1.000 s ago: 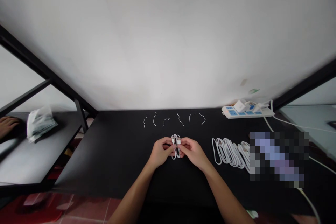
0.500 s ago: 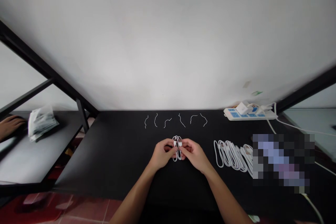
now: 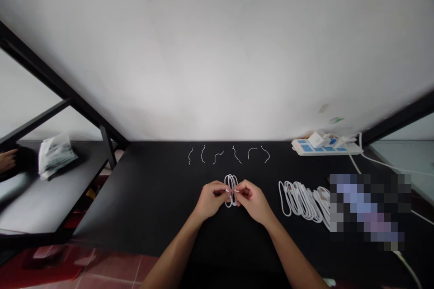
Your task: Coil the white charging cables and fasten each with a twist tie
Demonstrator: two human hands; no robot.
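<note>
"White, that coiled cable (image 3: 231,204); who has it?"

"Left hand (image 3: 210,199) and right hand (image 3: 252,199) both pinch it, fingertips closed, above the black table (image 3: 152,198)."

"And around them?"

"Thin white ties (image 3: 237,155) lie beyond; more coiled cables (image 3: 300,201) sit to the right, power strip (image 3: 322,148) behind."

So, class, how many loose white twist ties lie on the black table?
6, in one row near the wall, left to right: first tie, second, third, fourth, fifth, sixth.
</note>
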